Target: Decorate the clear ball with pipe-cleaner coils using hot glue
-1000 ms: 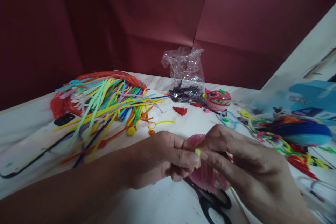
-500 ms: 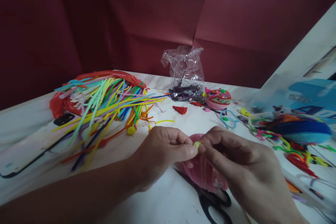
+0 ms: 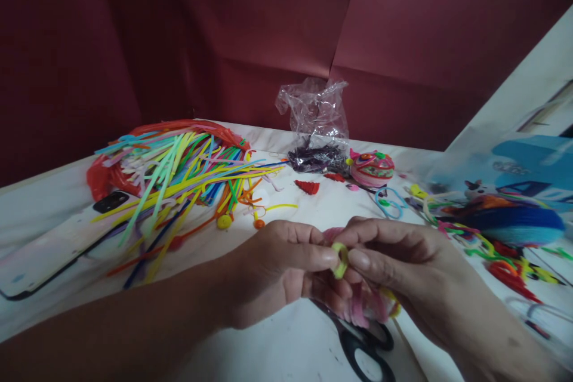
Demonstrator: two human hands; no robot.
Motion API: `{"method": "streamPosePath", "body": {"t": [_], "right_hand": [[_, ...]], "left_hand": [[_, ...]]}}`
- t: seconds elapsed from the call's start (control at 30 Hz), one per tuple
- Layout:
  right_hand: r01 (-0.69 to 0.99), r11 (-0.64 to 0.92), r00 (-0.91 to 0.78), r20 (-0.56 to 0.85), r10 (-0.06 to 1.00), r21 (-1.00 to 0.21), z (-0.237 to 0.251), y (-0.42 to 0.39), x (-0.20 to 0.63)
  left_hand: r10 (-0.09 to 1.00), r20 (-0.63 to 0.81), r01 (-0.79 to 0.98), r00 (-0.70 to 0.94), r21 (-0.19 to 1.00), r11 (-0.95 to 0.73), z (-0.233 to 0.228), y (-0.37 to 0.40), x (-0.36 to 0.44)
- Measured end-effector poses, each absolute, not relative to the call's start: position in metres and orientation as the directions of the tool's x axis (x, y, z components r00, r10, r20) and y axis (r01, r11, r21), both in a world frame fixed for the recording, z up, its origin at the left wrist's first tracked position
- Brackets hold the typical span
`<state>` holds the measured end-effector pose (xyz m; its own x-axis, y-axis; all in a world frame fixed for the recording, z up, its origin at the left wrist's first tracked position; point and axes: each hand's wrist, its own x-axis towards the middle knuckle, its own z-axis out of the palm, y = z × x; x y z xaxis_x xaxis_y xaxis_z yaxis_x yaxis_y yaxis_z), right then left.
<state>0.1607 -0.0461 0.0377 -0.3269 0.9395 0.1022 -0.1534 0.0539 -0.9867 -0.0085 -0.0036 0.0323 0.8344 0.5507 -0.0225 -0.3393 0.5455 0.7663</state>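
Both hands meet low in the middle of the table: the left hand [image 3: 277, 271] and the right hand [image 3: 403, 262] pinch one small yellow-green pipe-cleaner ring [image 3: 340, 259] between thumbs and forefingers, the other fingers curled in under it. The ring stands on edge, its open face turned towards the camera, so its axis runs roughly from the person out towards the far wall. Tucked beneath the fingers is one pink coiled pipe-cleaner piece [image 3: 358, 307], mostly hidden, so its long axis cannot be told. Just under the hands lies one pair of black-handled scissors [image 3: 364, 349], handles towards the near edge. Off to the left, one big heap of loose coloured pipe cleaners [image 3: 179, 173] fans out, their lengths running mostly left to right, too many to count. One phone [image 3: 54, 245] lies beside that heap. Further back sits one crumpled clear plastic bag [image 3: 316, 125], and next to it one finished pink round figure [image 3: 371, 168].
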Motion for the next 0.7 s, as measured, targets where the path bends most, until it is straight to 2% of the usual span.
{"method": "streamPosePath", "body": {"t": [0.1, 0.23, 0.47, 0.63, 0.7], "right_hand": [[-0.163, 0.022, -0.398, 0.086, 0.913, -0.986, 0.038, -0.046, 0.163], [-0.165, 0.046, -0.43, 0.114, 0.895, -0.985, 0.041, -0.046, 0.162], [-0.173, 0.13, -0.356, 0.185, 0.916, -0.976, 0.038, -0.047, 0.158], [-0.03, 0.221, -0.294, 0.22, 0.93, -0.975, 0.042, -0.052, 0.156], [-0.02, 0.262, -0.28, 0.257, 0.925, -0.965, 0.043, -0.054, 0.154]], "left_hand": [[0.483, 0.039, -0.347, 0.875, 0.746, 0.568, 0.029, -0.003, -0.01], [0.446, 0.013, -0.317, 0.895, 0.722, 0.615, 0.029, -0.005, -0.009], [0.458, -0.026, -0.309, 0.889, 0.704, 0.64, 0.031, -0.012, -0.008], [0.405, -0.01, -0.297, 0.914, 0.664, 0.687, 0.033, -0.015, -0.01], [0.362, -0.031, -0.258, 0.932, 0.645, 0.72, 0.034, -0.015, -0.01]]}}
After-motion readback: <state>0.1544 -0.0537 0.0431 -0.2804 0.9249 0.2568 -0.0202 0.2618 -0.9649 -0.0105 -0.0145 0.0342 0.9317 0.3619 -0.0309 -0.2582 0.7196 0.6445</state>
